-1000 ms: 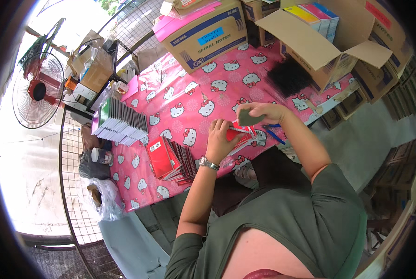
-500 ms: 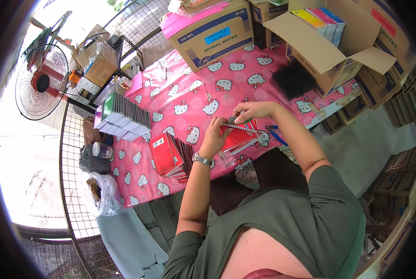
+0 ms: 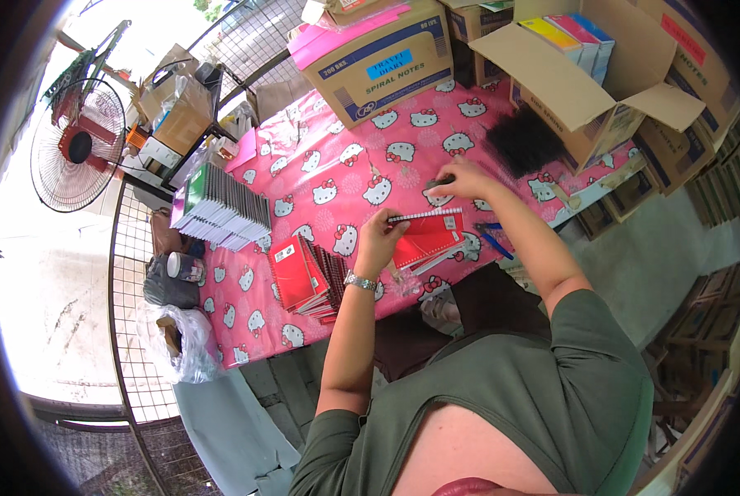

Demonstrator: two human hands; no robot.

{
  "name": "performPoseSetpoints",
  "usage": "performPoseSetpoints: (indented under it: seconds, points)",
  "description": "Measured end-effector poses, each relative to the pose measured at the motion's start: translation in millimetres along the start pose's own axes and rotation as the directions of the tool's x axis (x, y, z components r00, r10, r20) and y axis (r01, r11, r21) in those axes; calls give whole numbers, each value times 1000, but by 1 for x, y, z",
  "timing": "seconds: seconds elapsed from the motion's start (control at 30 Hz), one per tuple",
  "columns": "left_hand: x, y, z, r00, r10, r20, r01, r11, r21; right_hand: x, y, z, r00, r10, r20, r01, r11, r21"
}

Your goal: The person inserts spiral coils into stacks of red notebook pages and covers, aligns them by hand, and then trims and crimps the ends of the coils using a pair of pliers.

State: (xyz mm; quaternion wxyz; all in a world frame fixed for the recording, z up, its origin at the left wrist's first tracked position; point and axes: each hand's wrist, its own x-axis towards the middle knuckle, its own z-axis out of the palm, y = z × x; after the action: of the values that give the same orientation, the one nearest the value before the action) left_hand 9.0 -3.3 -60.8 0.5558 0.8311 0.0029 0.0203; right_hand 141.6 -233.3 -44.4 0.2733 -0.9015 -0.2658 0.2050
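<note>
My left hand is closed on the left end of a red notebook, whose punched spine edge faces away from me. Other red covers and pages lie fanned beneath it. Raised beyond that edge, apart from the notebook, my right hand pinches a small dark object too small to identify. Pliers with blue handles rest on the table right of the notebook. Left of my left hand is a stack of red spiral notebooks with dark coils.
A pink patterned cloth covers the table. Black wire coils are heaped before an open carton of colourful notebooks. At the left stand stacked spiral notebooks, a jar, a plastic bag and a fan.
My right hand has lifted away from the notebook's spine edge, up and to the right, with the small dark object. My left hand keeps its hold, and more of the red cover shows.
</note>
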Motion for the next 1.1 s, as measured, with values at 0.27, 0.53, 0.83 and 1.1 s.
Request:
performPoseSetpoints:
  seconds: [0.27,0.53,0.83,1.1]
  points:
    - [-27,-16,13,950,-169,-261,83,947,-312,-106,94,104,820,-36,-571,-55,988,-141]
    - [-30,-7,34,922,1,-387,-131,942,-310,-142,15,88,737,-58,-673,174,979,107]
    - [-42,-8,35,929,41,-367,-92,988,-121,-123,-74,72,735,-409,-541,391,907,-154]
    - [-53,10,31,844,329,-425,-254,941,224,-119,-48,73,971,-134,198,-155,280,947]
